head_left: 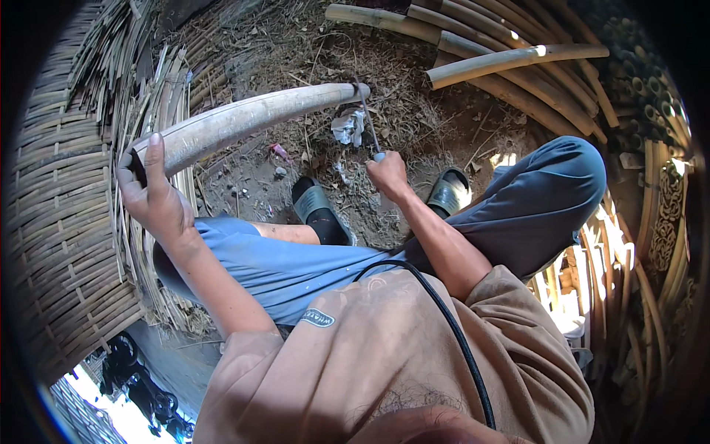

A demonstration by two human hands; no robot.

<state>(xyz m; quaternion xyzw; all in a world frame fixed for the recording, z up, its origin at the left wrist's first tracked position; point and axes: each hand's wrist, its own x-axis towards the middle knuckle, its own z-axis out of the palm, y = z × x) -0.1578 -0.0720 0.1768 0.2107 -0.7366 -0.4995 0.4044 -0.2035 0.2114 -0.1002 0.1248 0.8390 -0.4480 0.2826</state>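
My left hand [157,194] is closed on the near end of a pale bamboo pole [251,122], its thumb along the outside and fingers at the hollow opening. The pole slants away to the right over the ground. In my right hand [387,177] is the handle of a long, thin-bladed knife [370,122], gripped in a fist. Its blade points up and away, and its upper part meets the far end of the pole. Whether the edge has cut into the bamboo cannot be made out.
Bamboo poles [518,63] lie stacked at the far right, with cut bamboo ends [651,89] beside them. A woven bamboo panel [63,214] and thin split strips [122,59] stand at the left. Crumpled white litter [347,127] and shavings cover the dirt near my sandals [450,194].
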